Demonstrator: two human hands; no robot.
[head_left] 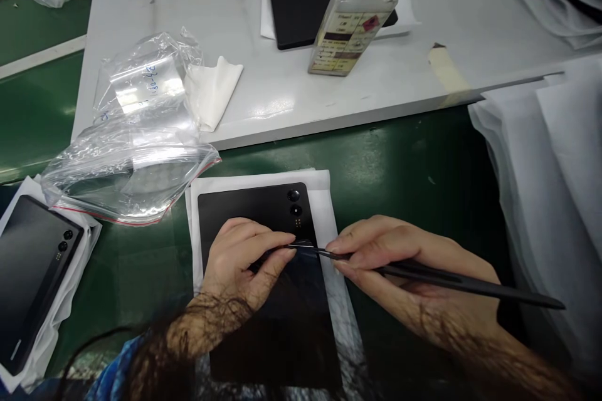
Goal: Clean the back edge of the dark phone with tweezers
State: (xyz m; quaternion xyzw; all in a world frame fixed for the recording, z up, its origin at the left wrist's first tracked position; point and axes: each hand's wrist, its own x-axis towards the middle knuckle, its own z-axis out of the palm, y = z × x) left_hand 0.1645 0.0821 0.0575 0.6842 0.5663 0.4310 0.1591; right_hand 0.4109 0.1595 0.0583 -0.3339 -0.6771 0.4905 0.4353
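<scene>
Fingers of the left hand [244, 257] pressed a thin clear film onto the black tablet [263, 288], which lay on white paper [324, 200] on the green desk [414, 163]. The right hand [404, 269] pinched black tweezers [451, 282], tips meeting the film just below the 2 camera lenses [294, 202]. Keeping the tweezers flat would likely spare the surface. Left, a plastic bag [126, 163] crowded the paper's edge; right, stacked white sheets [550, 200] stood near.
</scene>
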